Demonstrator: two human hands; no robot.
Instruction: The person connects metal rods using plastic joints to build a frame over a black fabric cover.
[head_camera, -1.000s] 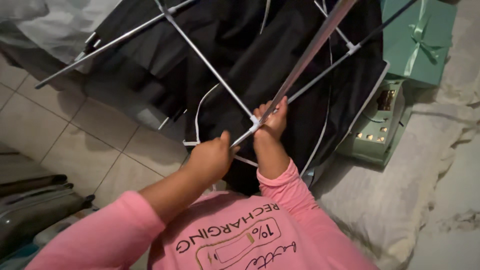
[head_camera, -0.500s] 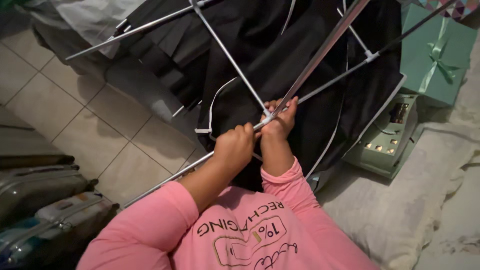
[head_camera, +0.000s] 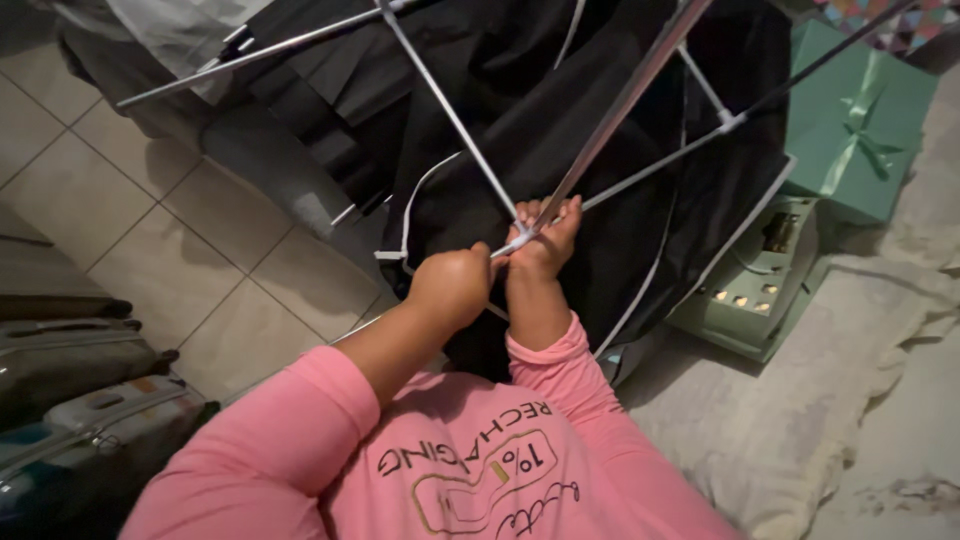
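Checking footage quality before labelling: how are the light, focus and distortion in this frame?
Head view: dim indoor light, black fabric loses detail; left hand and right hand at the metal rod joint look reasonably sharp; grainy tiled floor; wide-angle stretch at the edges.

Open tiled floor (head_camera: 170, 250) is left on the left side. Ahead, passage is blocked by crossing metal rods (head_camera: 450, 110) and black fabric (head_camera: 560, 120); rightward, by a green gift box (head_camera: 865, 125) and an open case (head_camera: 755, 285).
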